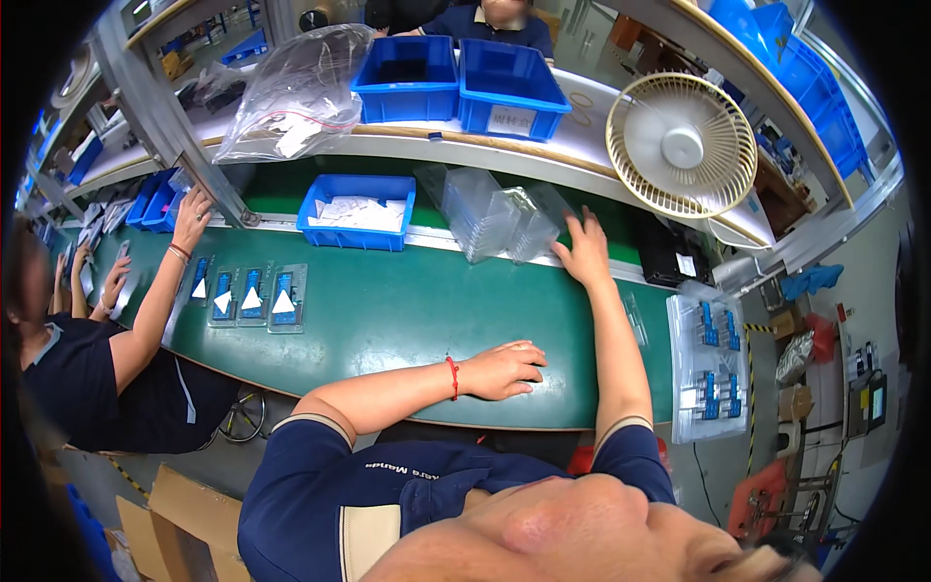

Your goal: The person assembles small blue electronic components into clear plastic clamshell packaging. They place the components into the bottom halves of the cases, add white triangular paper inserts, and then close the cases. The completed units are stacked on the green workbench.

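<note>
Clear plastic blister shells (pixel 490 215) stand nested in a leaning row at the upper center of the frame, along the rear of the green counter (pixel 436 296). Nearest the viewer, the left hand (pixel 502 371) rests palm down at the front of the counter, fingers loosely bent, with no object visible in its grasp. The right hand (pixel 586 254) is positioned farther back, at the right end of the shell row, fingers spread and not closed on anything visible; contact with the last shell cannot be confirmed. Orientation: the row's long axis runs roughly left to right; the shells lie directly left of the right hand, which is the nearer one, and well beyond the left hand.

Containers, near to far: at the right edge of the frame, a clear compartment tray (pixel 684 359) carries blue parts (pixel 709 323) in upper and lower groups. At center left, blister packs (pixel 253 278) lie in a line, each bearing a white triangular slip (pixel 283 302). Behind them, a blue bin (pixel 354 236) holds loose white paper sheets (pixel 359 212). At the upper left, a co-worker's hand (pixel 191 218) is raised beside small blue bins (pixel 155 204). On the shelf (pixel 407 144) above, a clear plastic bag (pixel 325 78) contains white pieces; two larger blue bins (pixel 509 116) stand beside it, contents not discernible.
</note>
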### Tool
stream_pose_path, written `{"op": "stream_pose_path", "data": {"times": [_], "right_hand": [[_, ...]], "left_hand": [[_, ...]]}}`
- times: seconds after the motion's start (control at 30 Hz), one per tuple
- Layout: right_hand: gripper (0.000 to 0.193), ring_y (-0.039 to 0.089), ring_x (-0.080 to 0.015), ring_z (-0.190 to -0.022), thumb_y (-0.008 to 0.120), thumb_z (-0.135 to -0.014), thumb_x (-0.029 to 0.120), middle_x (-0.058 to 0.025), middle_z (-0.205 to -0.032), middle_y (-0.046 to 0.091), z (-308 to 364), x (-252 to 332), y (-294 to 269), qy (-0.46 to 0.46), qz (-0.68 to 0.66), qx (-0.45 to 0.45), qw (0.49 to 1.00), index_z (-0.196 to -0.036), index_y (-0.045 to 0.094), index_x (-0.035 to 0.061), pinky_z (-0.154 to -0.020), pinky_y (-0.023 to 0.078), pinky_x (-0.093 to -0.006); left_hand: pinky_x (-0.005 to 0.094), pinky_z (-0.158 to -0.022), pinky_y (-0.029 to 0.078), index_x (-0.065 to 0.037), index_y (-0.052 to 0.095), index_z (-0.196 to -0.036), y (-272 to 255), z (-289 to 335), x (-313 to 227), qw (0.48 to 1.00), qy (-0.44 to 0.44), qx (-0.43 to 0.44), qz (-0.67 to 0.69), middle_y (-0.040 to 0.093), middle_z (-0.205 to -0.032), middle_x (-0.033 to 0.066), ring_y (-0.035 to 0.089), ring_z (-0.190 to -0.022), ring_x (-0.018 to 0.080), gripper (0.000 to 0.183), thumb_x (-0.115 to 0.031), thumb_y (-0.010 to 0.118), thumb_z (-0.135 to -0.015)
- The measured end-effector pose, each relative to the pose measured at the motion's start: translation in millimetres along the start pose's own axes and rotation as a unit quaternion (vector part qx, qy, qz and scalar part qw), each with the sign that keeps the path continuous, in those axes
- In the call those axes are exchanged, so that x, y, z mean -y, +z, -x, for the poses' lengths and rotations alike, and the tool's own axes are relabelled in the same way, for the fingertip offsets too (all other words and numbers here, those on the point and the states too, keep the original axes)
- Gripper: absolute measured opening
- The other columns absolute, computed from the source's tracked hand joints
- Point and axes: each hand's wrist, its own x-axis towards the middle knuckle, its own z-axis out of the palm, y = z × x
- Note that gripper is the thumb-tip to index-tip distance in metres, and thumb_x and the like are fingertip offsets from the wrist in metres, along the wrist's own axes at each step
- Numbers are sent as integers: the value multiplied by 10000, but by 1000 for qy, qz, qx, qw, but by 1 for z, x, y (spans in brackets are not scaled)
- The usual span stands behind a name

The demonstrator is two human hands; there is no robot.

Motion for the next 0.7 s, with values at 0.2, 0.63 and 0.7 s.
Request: {"op": "stream_pose_path", "data": {"times": [0.2,0.63,0.7], "right_hand": [[635,465,-433,-1203,697,-751,222,-220,-1398,445,-29,-9,46,53,0,39,998,-1354,503,182,-1008,426,-445],[536,679,-356,-901,435,-982,438,-211,-1073,638,109,23,-79,300,-796,-48,523,-1279,474,-6,-664,594,-441],[597,613,-478,-1011,414,-977,462,-281,-1215,556,134,46,-86,334,-853,6,400,-1328,429,-21,-713,584,-526]], "left_hand": [[478,-1114,319,-53,664,-1025,2,1,1,1000,15,-10,9,568,-1233,147,482,-1251,307,207,-164,657,-849],[369,-931,481,-31,543,-1245,-1,-6,16,923,-154,-204,287,599,-1184,122,591,-1085,221,365,-177,622,-919],[334,-884,508,-37,441,-1351,-4,-15,21,819,-221,-273,455,569,-1231,127,595,-1076,206,449,-210,577,-959]]}}
